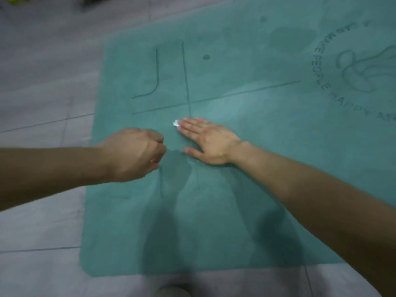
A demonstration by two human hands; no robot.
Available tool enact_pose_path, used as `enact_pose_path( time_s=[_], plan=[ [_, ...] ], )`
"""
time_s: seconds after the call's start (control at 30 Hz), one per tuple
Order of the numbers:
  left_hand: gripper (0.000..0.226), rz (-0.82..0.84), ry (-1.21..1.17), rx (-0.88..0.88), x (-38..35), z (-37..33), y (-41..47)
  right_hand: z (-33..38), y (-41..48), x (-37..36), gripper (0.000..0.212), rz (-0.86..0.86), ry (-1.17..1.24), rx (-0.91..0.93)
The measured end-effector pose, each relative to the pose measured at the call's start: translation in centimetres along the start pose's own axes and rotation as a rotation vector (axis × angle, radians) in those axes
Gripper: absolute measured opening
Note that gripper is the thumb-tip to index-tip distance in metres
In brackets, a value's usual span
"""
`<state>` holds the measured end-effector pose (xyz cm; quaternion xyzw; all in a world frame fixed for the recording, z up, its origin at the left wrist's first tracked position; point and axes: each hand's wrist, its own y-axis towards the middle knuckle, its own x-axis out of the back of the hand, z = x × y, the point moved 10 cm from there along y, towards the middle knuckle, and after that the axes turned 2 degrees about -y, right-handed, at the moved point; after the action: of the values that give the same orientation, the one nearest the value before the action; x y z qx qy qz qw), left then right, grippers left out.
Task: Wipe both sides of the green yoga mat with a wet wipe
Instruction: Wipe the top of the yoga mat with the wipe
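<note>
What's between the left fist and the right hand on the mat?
Head view: only bare green yoga mat, partly shadowed, lies between the left hand and the right hand. The wet wipe peeks out past the right fingers, outside that gap.

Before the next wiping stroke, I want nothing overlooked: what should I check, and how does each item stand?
1. Wet wipe under the right hand: ok, its white edge shows past the flat fingertips.
2. Right hand flat on the green yoga mat: ok.
3. Left hand empty: cannot tell, its curled fingers hide the palm.
4. Mat lying flat on the floor: ok, no folds in view.
5. Underside wiped: cannot tell, the printed side faces up.
</note>
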<state>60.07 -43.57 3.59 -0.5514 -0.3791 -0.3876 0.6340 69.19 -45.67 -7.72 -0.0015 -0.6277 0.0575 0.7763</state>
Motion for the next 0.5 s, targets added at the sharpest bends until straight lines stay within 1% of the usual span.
enact_pose_path(
  time_s=[0.03, 0.07, 0.13, 0.17, 0.2, 0.23, 0.27, 0.33, 0.37, 0.4, 0.43, 0.47, 0.5],
  plan=[
    [0.025, -0.047, 0.003, 0.004, 0.0, -0.1, -0.8, -1.8, 0.2, 0.7, 0.078, -0.025, -0.019, -0.059],
    [0.030, -0.089, -0.006, 0.019, -0.1, 0.0, -1.5, -5.3, 0.0, 1.7, 0.077, -0.063, -0.013, -0.223],
    [0.039, -0.135, -0.048, 0.047, -1.1, 0.3, -2.7, -13.5, -2.6, 2.8, 0.077, -0.131, 0.018, -0.635],
    [0.042, -0.144, -0.055, 0.056, -1.8, 0.5, -3.2, -15.5, -3.8, 2.8, 0.077, -0.153, 0.036, -0.768],
    [0.043, -0.145, -0.057, 0.068, -2.4, 0.8, -3.7, -15.1, -3.5, 2.6, 0.079, -0.151, 0.057, -0.801],
    [0.042, -0.154, -0.064, 0.089, -2.8, 1.2, -4.1, -12.7, -2.0, 2.3, 0.080, -0.155, 0.072, -0.734],
    [0.040, -0.170, -0.080, 0.118, -2.9, 1.7, -4.3, -8.6, 0.0, 2.0, 0.079, -0.149, 0.056, -0.584],
    [0.036, -0.208, -0.128, 0.197, -2.8, 2.3, -4.3, 0.6, 2.6, -0.1, 0.074, -0.026, 0.043, -0.185],
    [0.032, -0.208, -0.161, 0.224, -2.9, 2.4, -4.0, 2.9, 2.5, -0.7, 0.072, 0.006, 0.033, -0.054],
    [0.026, -0.206, -0.194, 0.241, -3.2, 2.4, -3.6, 2.5, 1.8, -0.3, 0.071, -0.006, 0.026, -0.035],
    [0.018, -0.197, -0.220, 0.258, -3.6, 2.1, -3.2, -0.1, 0.7, 0.6, 0.073, -0.060, 0.022, -0.124],
    [0.014, -0.192, -0.250, 0.270, -4.0, 1.7, -3.0, -4.0, -1.1, 1.3, 0.076, -0.107, 0.007, -0.279],
    [0.019, -0.182, -0.279, 0.275, -4.1, 1.2, -2.6, -8.6, -3.9, 2.1, 0.079, -0.151, -0.005, -0.479]
  ],
)
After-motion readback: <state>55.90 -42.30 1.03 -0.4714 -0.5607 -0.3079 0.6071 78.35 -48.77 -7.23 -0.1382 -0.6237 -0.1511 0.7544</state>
